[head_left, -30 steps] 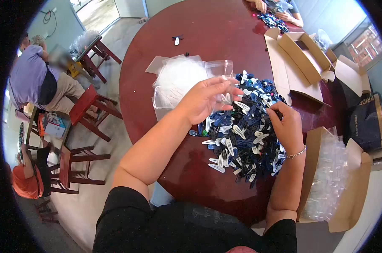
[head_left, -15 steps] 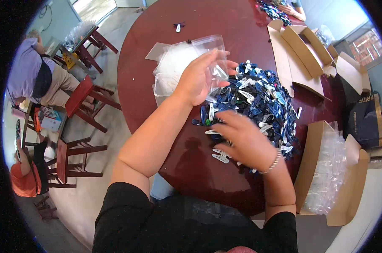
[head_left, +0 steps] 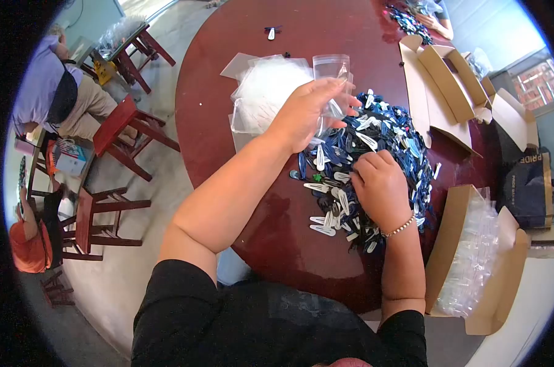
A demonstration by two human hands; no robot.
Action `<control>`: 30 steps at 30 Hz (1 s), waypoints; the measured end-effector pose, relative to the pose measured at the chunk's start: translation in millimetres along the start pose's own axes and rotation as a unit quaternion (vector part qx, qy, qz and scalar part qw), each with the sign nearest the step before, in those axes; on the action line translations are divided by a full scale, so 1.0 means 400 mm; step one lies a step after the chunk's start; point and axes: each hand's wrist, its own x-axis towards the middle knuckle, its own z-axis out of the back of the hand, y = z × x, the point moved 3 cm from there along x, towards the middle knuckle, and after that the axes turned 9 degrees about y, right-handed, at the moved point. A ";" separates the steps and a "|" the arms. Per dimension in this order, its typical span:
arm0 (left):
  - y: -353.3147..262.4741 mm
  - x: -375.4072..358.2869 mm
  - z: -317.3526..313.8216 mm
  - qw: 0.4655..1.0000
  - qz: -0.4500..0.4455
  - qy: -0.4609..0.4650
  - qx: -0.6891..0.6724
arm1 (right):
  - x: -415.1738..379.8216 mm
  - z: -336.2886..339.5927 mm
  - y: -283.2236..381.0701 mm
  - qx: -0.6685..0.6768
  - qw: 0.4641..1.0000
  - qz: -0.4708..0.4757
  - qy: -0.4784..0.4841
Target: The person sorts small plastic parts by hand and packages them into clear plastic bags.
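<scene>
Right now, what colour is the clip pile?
The pile is mixed: mostly dark blue and black, with white throughout. It shows best in the head view.

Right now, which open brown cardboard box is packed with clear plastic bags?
The nearer brown cardboard box beside the right forearm; clear plastic bags fill it, while the farther brown cardboard box shows none inside.

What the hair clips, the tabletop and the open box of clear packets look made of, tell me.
Hair clips: probably painted metal, judging by their thin, smooth white or dark frames; plastic is possible.
Tabletop: glossy dark red, perhaps lacquered wood; it shows reflections.
Open box: matt brown cardboard, going by its folded flaps.
</scene>
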 end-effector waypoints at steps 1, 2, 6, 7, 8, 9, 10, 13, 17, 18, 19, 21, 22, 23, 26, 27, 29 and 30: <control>0.001 0.000 -0.002 1.000 0.002 -0.001 0.009 | 0.002 0.000 0.005 0.000 1.000 0.003 -0.018; 0.002 -0.001 -0.005 1.000 0.002 0.000 0.009 | 0.004 -0.002 0.011 0.001 0.999 0.006 -0.035; 0.005 -0.002 -0.007 0.999 0.011 0.009 0.035 | 0.017 -0.051 0.079 0.046 0.993 0.111 -0.010; 0.008 -0.002 -0.007 0.999 0.012 0.017 0.043 | 0.014 -0.060 0.090 0.037 0.993 0.114 0.014; 0.011 -0.001 -0.007 0.999 0.015 0.017 0.041 | 0.014 -0.068 0.083 0.041 0.993 0.110 0.019; 0.013 0.001 -0.008 0.999 0.016 0.018 0.045 | 0.012 -0.067 0.068 0.046 0.993 0.100 0.030; 0.014 0.001 -0.007 0.999 0.016 0.018 0.048 | 0.010 -0.063 0.050 0.050 0.994 0.091 0.041; 0.013 -0.001 -0.009 0.998 0.017 0.021 0.056 | 0.007 -0.013 0.007 0.133 0.989 0.015 -0.067; 0.029 0.001 -0.011 0.995 0.034 0.025 0.086 | -0.011 0.062 -0.031 0.236 0.964 -0.077 -0.092; 0.031 -0.003 -0.020 0.988 0.009 0.044 0.145 | -0.012 0.075 -0.034 0.231 0.961 -0.072 -0.135; 0.030 -0.006 -0.030 0.977 -0.016 0.064 0.203 | -0.014 0.088 -0.039 0.225 0.956 -0.067 -0.178; 0.029 -0.013 -0.045 0.951 -0.023 0.097 0.292 | -0.026 0.108 -0.043 0.219 0.951 -0.062 -0.211; 0.033 -0.020 -0.055 0.945 -0.025 0.114 0.305 | -0.034 0.113 -0.040 0.229 0.940 -0.066 -0.243; 0.034 -0.027 -0.061 0.945 -0.013 0.134 0.297 | -0.040 0.117 -0.038 0.240 0.928 -0.070 -0.275; 0.047 -0.029 -0.068 0.938 -0.028 0.169 0.301 | -0.040 0.122 -0.023 0.229 0.934 -0.075 -0.264; 0.052 -0.028 -0.069 0.938 -0.026 0.171 0.301 | -0.039 0.118 -0.019 0.226 0.941 -0.085 -0.237; 0.061 -0.028 -0.073 0.918 -0.031 0.194 0.343 | -0.034 0.107 -0.026 0.237 0.937 -0.103 -0.235; 0.062 -0.028 -0.075 0.918 -0.029 0.196 0.343 | -0.033 0.104 -0.034 0.217 0.938 -0.084 -0.258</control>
